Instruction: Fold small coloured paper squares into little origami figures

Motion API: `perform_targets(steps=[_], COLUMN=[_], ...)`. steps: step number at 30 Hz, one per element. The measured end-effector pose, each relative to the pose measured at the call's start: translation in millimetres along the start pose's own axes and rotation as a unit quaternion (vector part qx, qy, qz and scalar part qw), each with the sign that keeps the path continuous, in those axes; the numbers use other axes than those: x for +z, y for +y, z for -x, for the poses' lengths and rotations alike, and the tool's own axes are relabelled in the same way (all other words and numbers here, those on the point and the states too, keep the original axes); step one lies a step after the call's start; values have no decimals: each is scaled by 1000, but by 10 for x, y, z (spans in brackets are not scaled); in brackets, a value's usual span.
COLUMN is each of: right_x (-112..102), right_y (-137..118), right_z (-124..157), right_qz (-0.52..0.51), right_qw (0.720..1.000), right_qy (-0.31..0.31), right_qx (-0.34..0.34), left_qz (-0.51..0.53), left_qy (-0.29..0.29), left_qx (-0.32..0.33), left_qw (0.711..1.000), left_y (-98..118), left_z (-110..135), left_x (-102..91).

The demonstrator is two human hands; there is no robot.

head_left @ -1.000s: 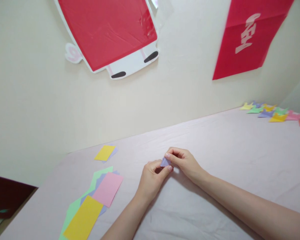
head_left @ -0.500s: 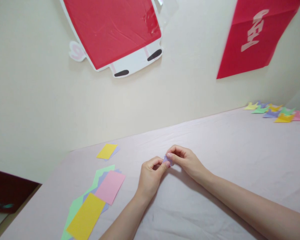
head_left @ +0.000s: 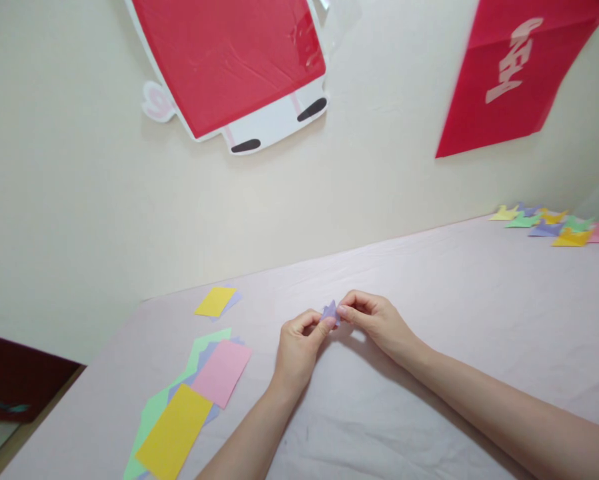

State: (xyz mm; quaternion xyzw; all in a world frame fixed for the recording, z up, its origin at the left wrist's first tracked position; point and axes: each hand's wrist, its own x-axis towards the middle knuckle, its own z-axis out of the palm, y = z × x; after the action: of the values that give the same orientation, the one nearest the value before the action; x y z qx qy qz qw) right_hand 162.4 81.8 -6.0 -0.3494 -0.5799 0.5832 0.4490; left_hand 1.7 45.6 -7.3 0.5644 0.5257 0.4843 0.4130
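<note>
The bare left forearm (head_left: 256, 427) slants up from the bottom edge to the left hand (head_left: 297, 343), its thumb (head_left: 325, 327) pointing forward, fingers (head_left: 305, 319) curled. The bare right forearm (head_left: 489, 390) enters from the lower right; the right hand (head_left: 379, 321) pinches close beside the left.

The cloth-covered tabletop (head_left: 459, 293) bears overlapping paper sheets (head_left: 174, 430) near its left edge, smaller yellow and purple sheets (head_left: 216, 302) by the far left corner, and folded paper shapes (head_left: 572, 238) along the far edge's right end.
</note>
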Motion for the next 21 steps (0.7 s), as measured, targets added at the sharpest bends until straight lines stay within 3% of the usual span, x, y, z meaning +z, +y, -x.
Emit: perform_targets(steps=[8,14,21], right_x=[-10,28,7], right_y=[23,35,31], right_z=[-13,16,19], right_qz=[-1,73,98], right_qw=[999,997,995], right_qy=[29,-17,-25], right_qx=[-17,-27,-5], left_qz=[31,46,52], left_qy=[14,59,63], left_qx=[-1,-20,-21], left_qw=[999,997,996], left_y=[-9,-43,-54], left_z=[-7,-20,-13], left_x=[12,-13,-2])
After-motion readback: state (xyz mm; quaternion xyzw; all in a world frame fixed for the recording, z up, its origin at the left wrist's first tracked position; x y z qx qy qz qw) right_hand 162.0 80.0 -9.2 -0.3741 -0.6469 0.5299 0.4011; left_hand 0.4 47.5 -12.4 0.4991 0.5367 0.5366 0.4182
